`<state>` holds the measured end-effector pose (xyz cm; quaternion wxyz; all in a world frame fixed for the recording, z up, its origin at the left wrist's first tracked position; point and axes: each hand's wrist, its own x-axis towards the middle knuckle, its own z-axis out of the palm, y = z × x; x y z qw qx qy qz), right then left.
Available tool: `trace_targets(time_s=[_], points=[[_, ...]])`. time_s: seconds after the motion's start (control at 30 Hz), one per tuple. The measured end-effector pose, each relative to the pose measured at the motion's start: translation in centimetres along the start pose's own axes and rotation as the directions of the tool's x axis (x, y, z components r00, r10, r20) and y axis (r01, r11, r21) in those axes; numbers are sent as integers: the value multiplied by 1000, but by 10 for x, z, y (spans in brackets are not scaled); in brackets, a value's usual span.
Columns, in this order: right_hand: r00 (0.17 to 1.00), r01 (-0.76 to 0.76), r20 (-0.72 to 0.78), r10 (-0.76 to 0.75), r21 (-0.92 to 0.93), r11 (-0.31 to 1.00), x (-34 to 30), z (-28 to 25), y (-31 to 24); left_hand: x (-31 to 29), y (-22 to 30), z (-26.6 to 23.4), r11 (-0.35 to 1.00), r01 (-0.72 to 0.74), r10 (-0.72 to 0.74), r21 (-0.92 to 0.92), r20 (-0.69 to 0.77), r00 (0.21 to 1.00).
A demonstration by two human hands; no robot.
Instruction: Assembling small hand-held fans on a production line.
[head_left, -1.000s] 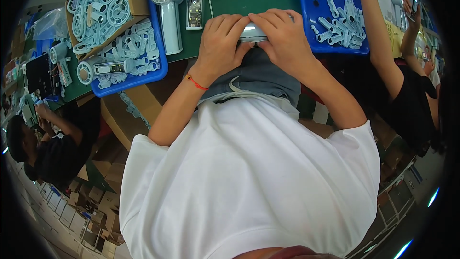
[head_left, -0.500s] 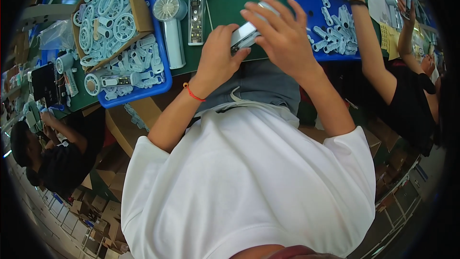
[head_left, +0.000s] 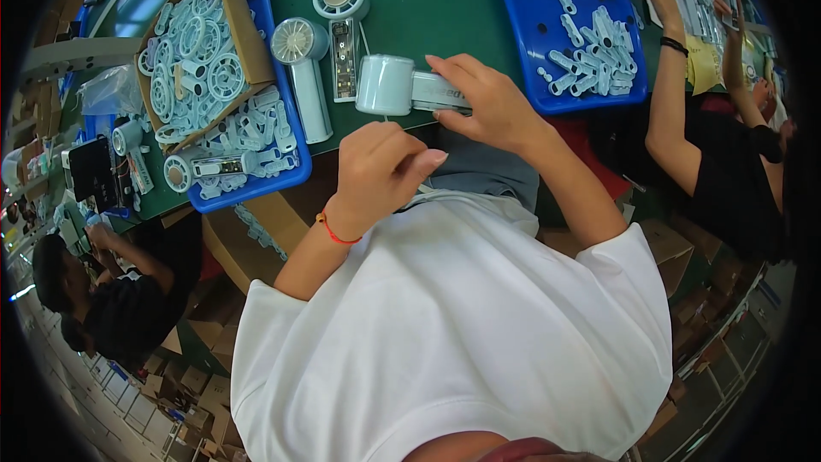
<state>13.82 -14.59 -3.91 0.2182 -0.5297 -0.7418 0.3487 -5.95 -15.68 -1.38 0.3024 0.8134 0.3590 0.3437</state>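
A light-blue handheld fan lies sideways at the table's near edge, its round head to the left. My right hand grips its handle, thumb below and fingers above. Just in front of the fan head is my left hand, off the fan, its fingers loosely curled and the thumb held apart; nothing shows in it. Beyond the fan head, a second fan with an opened handle shows its inner parts. Beside that one lies a third fan with a clear ribbed face.
On the left, a blue tray holds small pale parts and a cardboard box of ring-shaped pieces. Another blue tray with handle-like parts is at right. A co-worker's arm reaches in beyond it. All rest on the green table.
Both hands were around the fan, turning it. Now my left hand has come off and drawn back toward me, while my right hand holds the fan by its handle, head leftward.
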Motion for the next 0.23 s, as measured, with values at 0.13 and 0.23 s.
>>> trace_targets(time_s=[0.13,0.23], points=[[965,243,-40,-257,-219,945,1,6,21,27,-14,16,855,-115,54,505,135,989],[973,124,-167,-162,-214,969,-14,21,23,25,-25,23,822,-126,-34,555,269,962]])
